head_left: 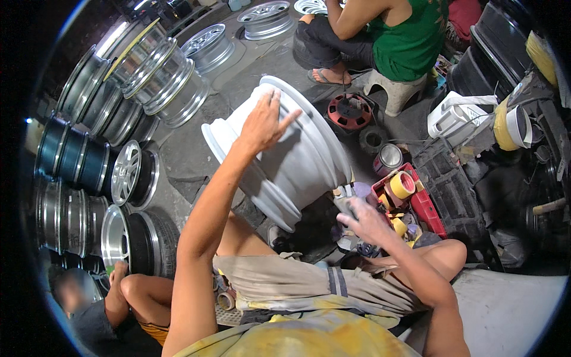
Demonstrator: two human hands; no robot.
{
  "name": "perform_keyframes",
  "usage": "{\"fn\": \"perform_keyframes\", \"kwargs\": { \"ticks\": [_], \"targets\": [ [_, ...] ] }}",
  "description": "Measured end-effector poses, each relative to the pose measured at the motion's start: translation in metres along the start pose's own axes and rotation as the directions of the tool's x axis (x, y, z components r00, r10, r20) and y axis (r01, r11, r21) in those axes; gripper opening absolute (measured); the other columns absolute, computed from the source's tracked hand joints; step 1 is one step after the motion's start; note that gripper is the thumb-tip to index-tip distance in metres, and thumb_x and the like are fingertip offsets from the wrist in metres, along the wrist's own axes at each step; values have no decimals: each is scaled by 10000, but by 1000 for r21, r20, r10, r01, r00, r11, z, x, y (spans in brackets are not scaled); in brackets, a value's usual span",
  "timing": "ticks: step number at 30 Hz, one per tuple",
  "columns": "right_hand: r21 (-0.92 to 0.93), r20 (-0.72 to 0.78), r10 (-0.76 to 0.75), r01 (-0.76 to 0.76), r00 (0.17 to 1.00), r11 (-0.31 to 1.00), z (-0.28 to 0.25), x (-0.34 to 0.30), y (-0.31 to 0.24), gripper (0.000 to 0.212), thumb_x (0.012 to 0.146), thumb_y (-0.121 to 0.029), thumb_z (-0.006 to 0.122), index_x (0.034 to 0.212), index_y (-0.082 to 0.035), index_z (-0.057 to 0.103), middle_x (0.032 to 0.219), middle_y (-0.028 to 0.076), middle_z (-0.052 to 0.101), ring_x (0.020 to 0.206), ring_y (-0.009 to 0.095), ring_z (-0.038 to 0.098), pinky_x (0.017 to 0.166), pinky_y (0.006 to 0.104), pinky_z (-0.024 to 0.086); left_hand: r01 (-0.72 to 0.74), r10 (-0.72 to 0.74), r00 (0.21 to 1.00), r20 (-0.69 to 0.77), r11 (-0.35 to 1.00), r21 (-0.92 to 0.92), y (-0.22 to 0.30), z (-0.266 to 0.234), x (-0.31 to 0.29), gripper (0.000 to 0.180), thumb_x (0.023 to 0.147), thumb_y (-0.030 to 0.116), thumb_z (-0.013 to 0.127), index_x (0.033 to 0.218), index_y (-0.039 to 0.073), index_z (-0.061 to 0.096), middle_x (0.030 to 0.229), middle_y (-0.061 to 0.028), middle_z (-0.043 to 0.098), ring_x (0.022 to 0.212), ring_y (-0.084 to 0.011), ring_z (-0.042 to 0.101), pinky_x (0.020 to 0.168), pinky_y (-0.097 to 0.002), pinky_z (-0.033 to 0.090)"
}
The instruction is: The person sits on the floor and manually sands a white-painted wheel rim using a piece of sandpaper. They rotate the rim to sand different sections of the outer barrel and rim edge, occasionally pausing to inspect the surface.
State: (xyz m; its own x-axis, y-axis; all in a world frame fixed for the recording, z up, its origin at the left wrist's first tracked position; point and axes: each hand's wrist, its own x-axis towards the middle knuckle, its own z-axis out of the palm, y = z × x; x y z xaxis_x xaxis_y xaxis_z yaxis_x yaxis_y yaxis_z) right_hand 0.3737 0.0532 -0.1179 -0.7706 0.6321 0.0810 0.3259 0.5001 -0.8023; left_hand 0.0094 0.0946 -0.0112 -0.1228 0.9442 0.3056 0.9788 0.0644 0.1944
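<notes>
A pale grey, matte wheel rim (297,157) stands tilted in front of me, its barrel side facing up toward me. My left hand (266,122) lies on the upper part of the barrel with its fingers spread, gripping nothing. Just off the rim's lower right edge is my right hand (367,223), dusty with pale powder. Its fingers bend around a small grey pad (344,205), whose exact kind I cannot make out. The hand partly hides it.
A red crate (425,208) holds tape rolls and clutter, with an open can (389,158) beside it. Stacked wheel rims (74,220) line the left. A person in green (410,41) sits on a stool (395,89) ahead; another person (98,309) sits at lower left.
</notes>
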Motion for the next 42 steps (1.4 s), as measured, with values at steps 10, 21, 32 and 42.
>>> {"fn": "perform_keyframes", "kwargs": {
  "ticks": [10, 21, 32, 42],
  "targets": [
    [-143, -401, 10, -73, 916, 987, -57, 46, -13, 413, 1048, -299, 558, 1387, -72, 623, 1066, 203, 524, 989, 373, 573, 906, 461, 465, -507, 654, 726, 213, 718, -477, 124, 32, -142, 422, 955, 399, 694, 1135, 20, 734, 1196, -213, 717, 996, -406, 715, 872, -447, 598],
    [-587, -384, -499, 212, 777, 782, 9, 126, -43, 443, 924, -271, 724, 1348, -151, 682, 1201, 85, 566, 1076, 284, 563, 898, 410, 495, 723, -719, 676, -158, 689, -44, -143, -24, -58, 453, 985, 256, 567, 1232, -124, 587, 1218, -349, 655, 1189, -471, 630, 1027, -486, 483],
    [-790, -313, -576, 130, 755, 600, 18, 155, -57, 359, 938, -267, 660, 1265, -123, 702, 1182, 30, 603, 1140, 260, 546, 923, 419, 457, 759, -807, 575, -131, 587, -283, -110, -30, -56, 414, 938, 167, 521, 1201, -147, 582, 1214, -384, 642, 1191, -516, 617, 1027, -509, 491],
    [-685, -372, -331, -16, 867, 728, 23, 298, -118, 274, 956, -243, 605, 1098, -56, 747, 1212, 123, 573, 1198, 336, 515, 980, 471, 453, 688, -771, 621, -142, 623, -374, -68, -31, -61, 540, 968, 159, 458, 1409, -153, 462, 1339, -386, 579, 1284, -525, 546, 1117, -517, 418]
  ]
}}
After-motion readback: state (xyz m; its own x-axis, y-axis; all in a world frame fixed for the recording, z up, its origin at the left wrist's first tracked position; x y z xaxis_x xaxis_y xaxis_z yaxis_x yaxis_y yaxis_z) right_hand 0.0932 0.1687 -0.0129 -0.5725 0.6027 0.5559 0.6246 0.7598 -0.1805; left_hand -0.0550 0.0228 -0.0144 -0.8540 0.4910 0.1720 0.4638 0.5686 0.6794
